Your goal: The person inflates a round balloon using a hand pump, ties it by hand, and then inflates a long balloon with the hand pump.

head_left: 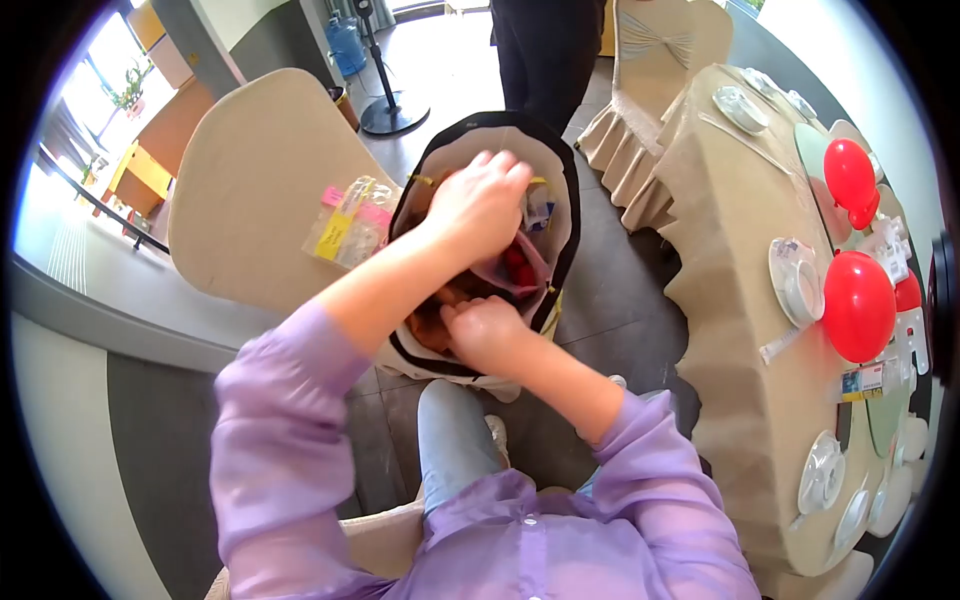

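A pale bag with a black rim (568,165) stands open before me, with a red item (517,266) in pinkish wrapping and brown things inside. My left hand (480,207) is over the bag's upper part, its fingers bent and blurred; what they hold, if anything, is hidden. Lower in the bag, my right hand (487,335) has its fingers closed at the brown material (430,328), and I cannot make out what is between them. Left of the bag, a clear plastic packet (352,222) with yellow and pink labels lies on a beige chair (250,180).
On the right, a table with a beige cloth (725,400) bears red balloons (859,307), wrapped dishes (797,283) and a small box (865,381). A person in dark trousers (545,60) stands beyond the bag. A black stand (395,112) and a covered chair (650,90) are further back.
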